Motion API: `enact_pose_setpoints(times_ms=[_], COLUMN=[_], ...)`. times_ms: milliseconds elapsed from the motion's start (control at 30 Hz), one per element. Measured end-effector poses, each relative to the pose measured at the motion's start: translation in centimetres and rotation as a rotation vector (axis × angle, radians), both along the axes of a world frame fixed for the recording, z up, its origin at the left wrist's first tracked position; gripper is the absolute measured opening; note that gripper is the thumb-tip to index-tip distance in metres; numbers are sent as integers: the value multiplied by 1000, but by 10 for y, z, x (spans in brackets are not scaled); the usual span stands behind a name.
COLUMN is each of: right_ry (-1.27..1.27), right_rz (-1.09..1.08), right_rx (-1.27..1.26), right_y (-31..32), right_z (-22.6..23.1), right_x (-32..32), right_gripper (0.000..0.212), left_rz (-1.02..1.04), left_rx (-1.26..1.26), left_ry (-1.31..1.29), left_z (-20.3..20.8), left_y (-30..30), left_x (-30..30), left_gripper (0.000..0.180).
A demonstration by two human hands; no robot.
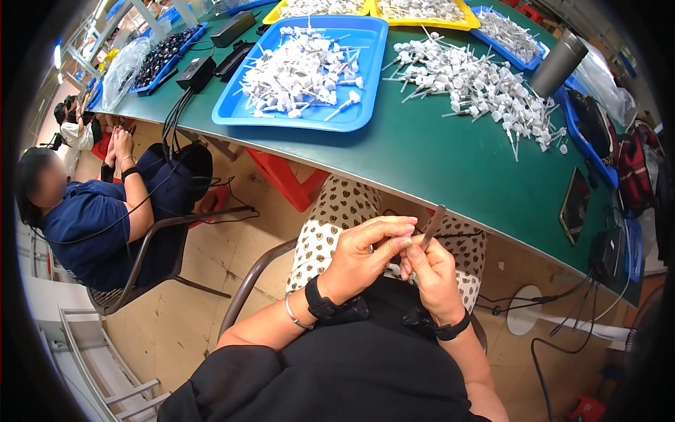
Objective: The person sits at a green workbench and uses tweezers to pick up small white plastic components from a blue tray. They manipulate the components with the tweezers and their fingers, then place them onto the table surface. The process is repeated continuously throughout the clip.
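Observation:
Above my lap, in front of the table edge, my two hands meet with their fingertips almost touching. My right hand is closed round a thin, flat, dark brown strip, which sticks up past the thumb. The fingers of my left hand are pinched together beside it; whatever small thing they hold is hidden. On the green table, a blue tray carries a heap of small white-headed pieces with thin stems. More of these pieces lie in a loose pile to its right.
Yellow trays line the far side. At the right are a grey cylinder, a phone and a blue tray of dark items. Black cables hang off the left edge. A co-worker sits to my left.

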State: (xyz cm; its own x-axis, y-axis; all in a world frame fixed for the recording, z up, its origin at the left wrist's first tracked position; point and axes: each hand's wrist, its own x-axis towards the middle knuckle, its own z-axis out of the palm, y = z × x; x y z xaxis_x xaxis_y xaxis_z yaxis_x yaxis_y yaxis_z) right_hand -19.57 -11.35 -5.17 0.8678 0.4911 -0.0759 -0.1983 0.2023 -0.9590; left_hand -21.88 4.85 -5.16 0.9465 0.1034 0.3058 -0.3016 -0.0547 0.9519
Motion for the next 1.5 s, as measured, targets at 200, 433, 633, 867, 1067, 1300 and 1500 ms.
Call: enact_pose_setpoints(times_ms=[200, 433, 633, 867, 1067, 1300, 1500], right_ry=[-52, -201, -416, -368, -311, -297, -292], right_rz=[54, 31, -150, -288, -216, -280, -267], right_rx=[26, -102, 98, 303, 224, 308, 316], right_y=[-5, -4, -27, -51, -56, -49, -48], right_z=[-7, 15, 45, 56, 51, 51, 48], right_x=[4, 9, 17, 21, 24, 25, 25], right_gripper=[20, 26, 39, 50, 45, 27, 26], left_rz=[-121, -167, 293, 431, -85, -164, -163], left_rx=[-327, -331, -4, 342, 251, -7, -50], left_ry=[129, 272, -187, -332, -85, -6, 14], left_z=[6, 27, 116, 131, 105, 75, 74], left_y=[-7, 10, 74, 143, 26, 13, 16], left_x=[-5, 6, 87, 152, 73, 56, 54], left_gripper=[23, 26, 21, 33, 52, 56, 56])
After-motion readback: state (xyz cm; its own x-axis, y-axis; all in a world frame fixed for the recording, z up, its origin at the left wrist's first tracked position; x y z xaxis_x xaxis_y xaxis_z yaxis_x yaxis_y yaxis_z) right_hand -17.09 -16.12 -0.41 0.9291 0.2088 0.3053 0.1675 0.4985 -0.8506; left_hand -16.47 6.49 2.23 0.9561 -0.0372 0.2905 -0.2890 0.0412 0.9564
